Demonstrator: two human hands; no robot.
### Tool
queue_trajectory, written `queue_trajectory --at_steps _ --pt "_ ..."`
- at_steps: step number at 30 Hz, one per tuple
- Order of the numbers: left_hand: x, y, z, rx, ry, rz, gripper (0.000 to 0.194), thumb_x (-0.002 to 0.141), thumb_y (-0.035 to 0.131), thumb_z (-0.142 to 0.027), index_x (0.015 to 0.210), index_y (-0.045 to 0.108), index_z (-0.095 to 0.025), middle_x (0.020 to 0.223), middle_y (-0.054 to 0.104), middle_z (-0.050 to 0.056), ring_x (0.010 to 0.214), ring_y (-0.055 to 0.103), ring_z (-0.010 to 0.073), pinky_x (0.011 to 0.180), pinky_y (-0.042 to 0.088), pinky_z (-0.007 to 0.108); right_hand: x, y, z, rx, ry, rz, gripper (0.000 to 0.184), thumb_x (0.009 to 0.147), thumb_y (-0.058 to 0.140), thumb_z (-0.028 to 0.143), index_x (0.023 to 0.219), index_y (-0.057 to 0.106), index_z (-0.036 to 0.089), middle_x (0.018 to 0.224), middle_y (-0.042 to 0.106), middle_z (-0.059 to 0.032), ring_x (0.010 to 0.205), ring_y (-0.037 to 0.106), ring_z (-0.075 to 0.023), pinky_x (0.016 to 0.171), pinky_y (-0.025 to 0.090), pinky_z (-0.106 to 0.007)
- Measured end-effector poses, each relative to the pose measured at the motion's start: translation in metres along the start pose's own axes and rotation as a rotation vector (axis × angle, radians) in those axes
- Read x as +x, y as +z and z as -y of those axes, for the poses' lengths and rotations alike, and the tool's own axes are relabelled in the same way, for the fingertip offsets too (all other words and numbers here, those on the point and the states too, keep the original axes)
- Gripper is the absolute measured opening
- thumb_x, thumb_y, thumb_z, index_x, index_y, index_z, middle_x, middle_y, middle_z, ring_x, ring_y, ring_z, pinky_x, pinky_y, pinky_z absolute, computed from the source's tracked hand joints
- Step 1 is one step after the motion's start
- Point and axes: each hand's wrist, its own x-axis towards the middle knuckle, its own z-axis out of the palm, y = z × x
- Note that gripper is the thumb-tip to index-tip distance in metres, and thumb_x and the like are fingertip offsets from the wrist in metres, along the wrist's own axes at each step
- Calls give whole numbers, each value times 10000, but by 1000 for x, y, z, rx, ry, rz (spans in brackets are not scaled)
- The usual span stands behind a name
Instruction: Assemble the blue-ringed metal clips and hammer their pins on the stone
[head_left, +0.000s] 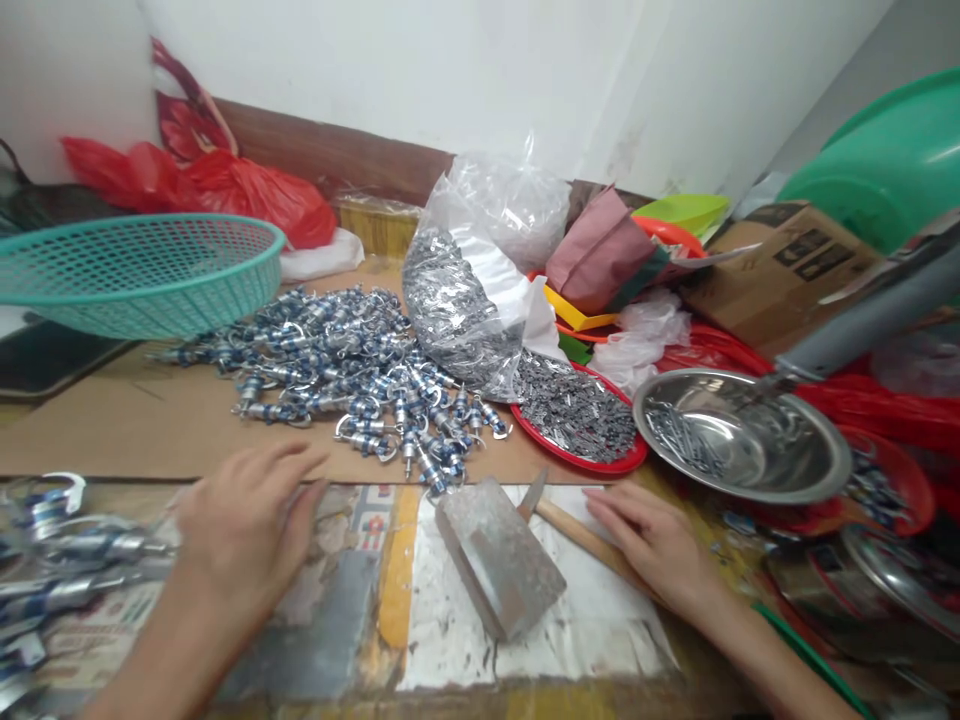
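Observation:
My left hand [244,525] is over the near left of the bench, thumb apart from its outstretched fingers, with nothing visible in it. It is between loose blue-and-silver metal fittings with curved white-silver hooks [97,545] and the grey metal block [501,560]. My right hand [649,535] has its fingers stretched out beside a hammer's wooden handle [581,535]; whether they touch it I cannot tell. The hammer's pointed metal head [532,494] lies behind the block. Beyond the block spreads a large heap of the same fittings [345,360] on brown cardboard [180,440].
A clear bag of small metal parts [457,300] leans beside a red plate [536,432] heaped with them. A steel bowl [802,455] holds metal pins; a grey-handled tool [862,310] juts over it. A teal basket [150,290] stands left, a lidded metal pot [847,580] right.

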Motion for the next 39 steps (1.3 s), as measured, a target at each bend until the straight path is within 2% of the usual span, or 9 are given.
queue_trajectory --at_steps 2,5,8,12,16,20,24,29,39 --pt "24 19 -25 237 100 24 239 823 489 -169 978 670 -181 1159 645 107 1187 450 363 976 302 496 29 1 -11 -81 8 -104 324 908 436 323 1047 678 158 962 664 -109 912 625 -230 842 476 -357" --pt "50 39 -44 400 155 131 155 759 549 -59 778 664 -161 890 691 86 911 604 276 848 418 461 73 6 -30 -135 41 -96 327 834 577 360 1054 668 137 943 656 -119 907 621 -257 841 471 -396" --pt "56 43 -44 491 151 146 117 787 539 -82 828 630 -142 795 653 42 787 619 230 755 466 422 96 14 -39 -142 40 -50 277 839 609 362 1004 648 144 909 660 -64 841 632 -198 798 495 -382" --pt "44 30 -44 473 134 44 327 769 479 -141 1085 562 -119 849 636 105 763 626 289 695 480 422 96 16 -36 -119 56 -109 195 905 535 326 966 619 162 1000 641 -43 885 615 -162 817 496 -380" --pt "17 22 -60 -45 18 -25 531 811 493 -348 1312 365 -228 999 611 56 664 634 173 600 538 293 90 5 -28 -49 78 -227 118 862 577 241 859 672 170 921 680 -63 861 626 -194 824 478 -388" --pt "-20 42 -72 -757 -284 283 238 724 683 -357 924 626 -242 901 707 9 780 684 171 716 553 244 74 -5 5 105 67 -333 162 819 596 273 751 694 163 798 705 -79 749 642 -208 729 495 -346" --pt "-45 71 -73 -917 -380 258 141 636 773 -241 737 678 -216 783 714 -22 725 689 148 676 556 180 33 -3 72 322 -26 -219 148 815 619 280 735 688 176 695 697 -8 637 643 -138 594 503 -231" --pt "-50 77 -66 -785 -145 201 126 674 737 -175 768 735 -259 820 752 -26 787 709 144 729 550 143 -2 6 122 582 -382 12 123 838 578 108 770 680 106 728 651 -54 704 597 -125 644 458 -198" --pt "-54 76 -59 -296 328 -64 182 721 692 -147 867 709 -255 931 725 5 852 694 143 767 548 174 -8 -4 122 160 -604 76 225 913 408 112 794 598 114 745 606 -63 656 520 -160 591 397 -273"
